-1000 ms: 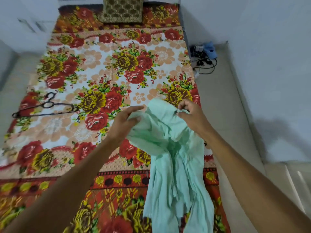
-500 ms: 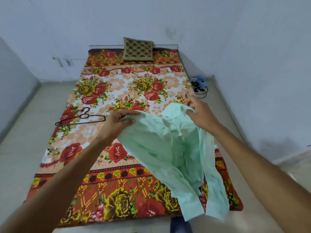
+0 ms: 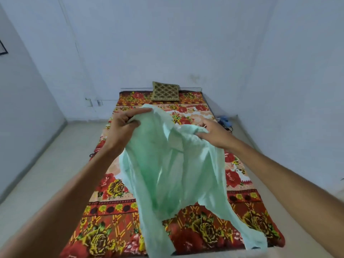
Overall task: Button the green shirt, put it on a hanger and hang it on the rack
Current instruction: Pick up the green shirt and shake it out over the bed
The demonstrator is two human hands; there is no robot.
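A: Where do we see the shirt (image 3: 167, 174)?
B: Held up over the bed (image 3: 247, 207), spread between our two grips. Its top edge is high and the rest hangs loose. One sleeve (image 3: 255, 241) trails down at the bed's near right corner.
A: And the left grip (image 3: 122, 125)?
B: It has the cloth at the upper left. Thumb and curled fingers pinch a fold, and the forefinger lies straight along the edge.
A: The right grip (image 3: 214, 133)?
B: It too holds the shirt, at the upper right, with fingers curled into the fabric and the thumb pressed on the near side. We see a ring (image 3: 204, 126) on one finger.
A: Is the front buttoned?
B: We cannot tell — the cloth is bunched and blurred.
A: What else do we have around us?
B: A patterned cushion (image 3: 165, 91) at the far end of the bed, against the wall (image 3: 167, 43) — and dark cables (image 3: 228, 127) on the floor (image 3: 46, 174) just right of the bed.
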